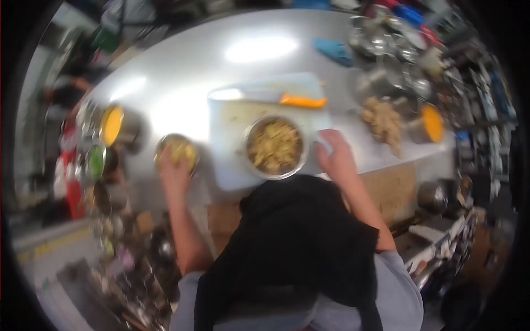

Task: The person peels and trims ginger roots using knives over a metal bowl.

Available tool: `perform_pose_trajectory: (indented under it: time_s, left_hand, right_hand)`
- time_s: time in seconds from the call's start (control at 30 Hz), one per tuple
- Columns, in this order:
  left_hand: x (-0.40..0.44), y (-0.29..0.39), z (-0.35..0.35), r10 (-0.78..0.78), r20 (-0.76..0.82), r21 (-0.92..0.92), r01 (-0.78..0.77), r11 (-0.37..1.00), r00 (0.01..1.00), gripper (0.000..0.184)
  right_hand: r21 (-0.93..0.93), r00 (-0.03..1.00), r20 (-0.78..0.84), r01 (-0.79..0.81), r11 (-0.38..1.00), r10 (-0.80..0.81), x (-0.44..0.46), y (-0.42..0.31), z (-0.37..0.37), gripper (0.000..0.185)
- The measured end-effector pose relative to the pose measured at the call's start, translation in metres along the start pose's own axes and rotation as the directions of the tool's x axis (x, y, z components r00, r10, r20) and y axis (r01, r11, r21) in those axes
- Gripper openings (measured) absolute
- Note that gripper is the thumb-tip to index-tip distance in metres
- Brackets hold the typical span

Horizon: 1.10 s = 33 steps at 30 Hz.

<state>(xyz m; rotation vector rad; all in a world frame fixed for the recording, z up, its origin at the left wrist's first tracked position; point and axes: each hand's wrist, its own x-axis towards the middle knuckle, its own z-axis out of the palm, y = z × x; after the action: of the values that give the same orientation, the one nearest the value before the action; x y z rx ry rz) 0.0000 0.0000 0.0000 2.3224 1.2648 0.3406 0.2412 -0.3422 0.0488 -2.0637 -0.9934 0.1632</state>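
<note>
My left hand point(175, 168) reaches into a small metal bowl point(194, 150) of pale yellow pieces; its fingertips are blurred and hidden among them. A larger metal bowl point(247, 144), filled with chopped yellow-brown pieces point(276, 148), stands on a pale cutting board point(226, 160). Across the board's far part lies a knife point(265, 97) with an orange handle. At the board's right edge is my right hand point(338, 156), thumb and fingers apart, with a pale bluish patch between them; I cannot tell whether that is the board.
Tan knobbly roots point(382, 120), like ginger, lie on the steel table point(182, 66) to the right. Beside them stands a metal container with an orange top point(432, 124); another point(113, 126) is at left. Farther back are a blue cloth point(334, 51) and piled metal pots point(381, 41).
</note>
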Motion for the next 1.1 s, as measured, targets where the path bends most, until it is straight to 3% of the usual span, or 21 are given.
perform_pose_trajectory:
  time_s: [0.03,0.07,0.1,0.13,0.17,0.2,0.23,0.27,0.3,0.37,0.63,0.9,1.1]
  left_hand:
    - [0.01,-0.022,0.006,-0.001,-0.005,-0.08,0.001,0.997,1.0,0.063]
    - [0.006,-0.043,0.019,-0.026,0.005,-0.161,0.026,0.987,1.0,0.064]
    - [0.008,-0.013,0.009,0.04,-0.029,-0.057,-0.041,0.998,0.999,0.064]
    - [0.03,-0.02,-0.018,0.122,-0.078,0.084,-0.115,0.99,0.989,0.065]
    - [0.028,0.005,-0.04,0.091,-0.056,0.231,-0.075,0.97,0.994,0.066]
    - [0.015,0.008,0.008,0.065,-0.184,0.247,-0.018,0.969,0.981,0.065]
    - [0.002,0.003,0.002,0.064,-0.131,0.252,-0.03,0.967,0.989,0.065]
    - [0.004,0.006,0.0,0.078,-0.125,0.244,-0.046,0.969,0.989,0.065]
    - [0.007,0.01,0.007,0.09,-0.137,0.208,-0.061,0.976,0.986,0.065]
    - [0.012,0.013,0.023,0.066,-0.095,0.228,-0.043,0.973,0.993,0.064]
    - [0.018,0.014,0.041,0.153,-0.105,0.144,-0.137,0.98,0.983,0.063]
    - [0.009,0.007,0.044,0.254,-0.16,0.056,-0.248,0.967,0.954,0.064]
    - [0.004,0.002,0.052,0.301,-0.208,0.03,-0.302,0.953,0.931,0.065]
  right_hand:
    - [-0.063,0.999,-0.036,-0.033,0.997,0.031,-0.004,0.003,-0.014,0.026]
    - [0.235,0.999,0.031,-0.041,0.971,0.035,0.009,-0.033,-0.021,0.023]
    - [0.407,0.994,0.095,0.015,0.913,-0.058,0.02,-0.061,-0.08,0.023]
    - [0.55,0.958,0.102,0.171,0.817,-0.269,0.029,-0.09,-0.091,0.024]
    - [0.634,0.88,-0.093,0.413,0.654,-0.466,0.029,-0.113,-0.099,0.023]
    - [0.676,0.829,0.037,0.39,0.625,-0.557,0.032,-0.147,-0.136,0.021]
    - [0.83,0.8,-0.045,0.363,0.423,-0.598,0.033,-0.172,-0.142,0.023]
    - [0.917,0.744,-0.168,0.359,0.176,-0.646,0.04,-0.19,-0.142,0.032]
    - [0.94,0.69,-0.235,0.341,0.021,-0.685,0.044,-0.205,-0.139,0.031]
    - [0.946,0.66,-0.26,0.321,-0.048,-0.705,0.046,-0.228,-0.136,0.031]
    - [0.934,0.585,-0.303,0.341,-0.111,-0.752,0.038,-0.266,-0.134,0.028]
    - [0.921,0.609,-0.347,0.365,-0.137,-0.713,0.04,-0.285,-0.123,0.025]
    - [0.9,0.638,-0.348,0.432,-0.055,-0.687,0.029,-0.289,-0.119,0.023]
